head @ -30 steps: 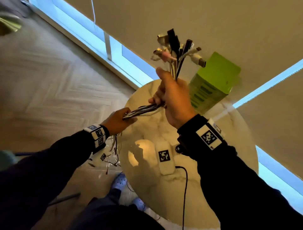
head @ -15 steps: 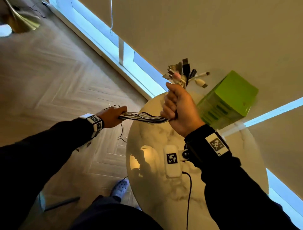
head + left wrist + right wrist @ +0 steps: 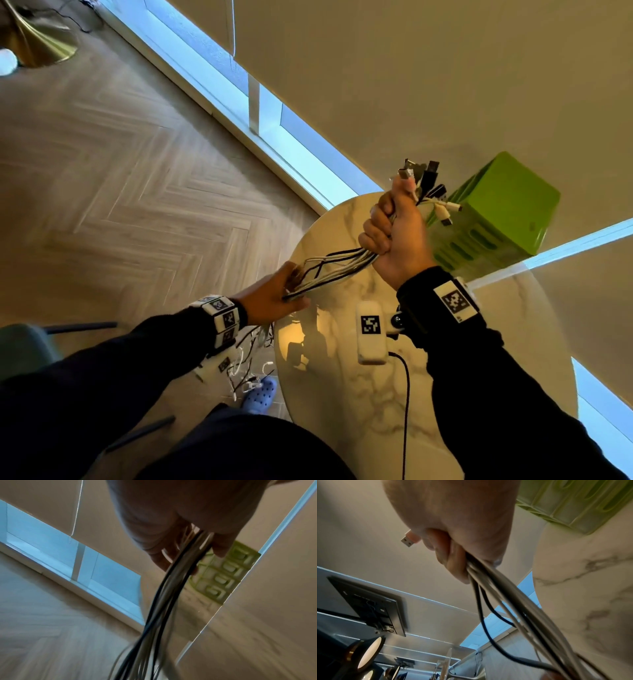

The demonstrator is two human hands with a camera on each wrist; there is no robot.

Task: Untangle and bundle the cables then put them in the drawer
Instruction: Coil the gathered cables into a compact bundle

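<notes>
A bundle of black and white cables (image 3: pixel 337 269) runs between my two hands above the round marble table (image 3: pixel 346 404). My right hand (image 3: pixel 394 236) grips the bundle in a fist near its plug ends (image 3: pixel 426 185), which fan out above the thumb. My left hand (image 3: pixel 274 298) holds the same cables (image 3: pixel 164 591) lower down at the table's left edge, with the fingers curled round them. The loose tails (image 3: pixel 246 370) hang from the left hand toward the floor. In the right wrist view the cables (image 3: pixel 501 601) leave the fist and one white USB plug (image 3: pixel 408 541) sticks out.
A green plastic drawer unit (image 3: pixel 493 219) stands at the table's far side, close to the right hand. A white tagged device (image 3: pixel 370 330) with a black cord lies on the table. Beyond the left edge are herringbone floor, a blue shoe (image 3: pixel 260 395) and a brass lamp base (image 3: pixel 37 41).
The left hand has come back in toward the table edge, so the cable stretch between the hands is shorter and slacker. The right hand keeps its grip near the plugs.
</notes>
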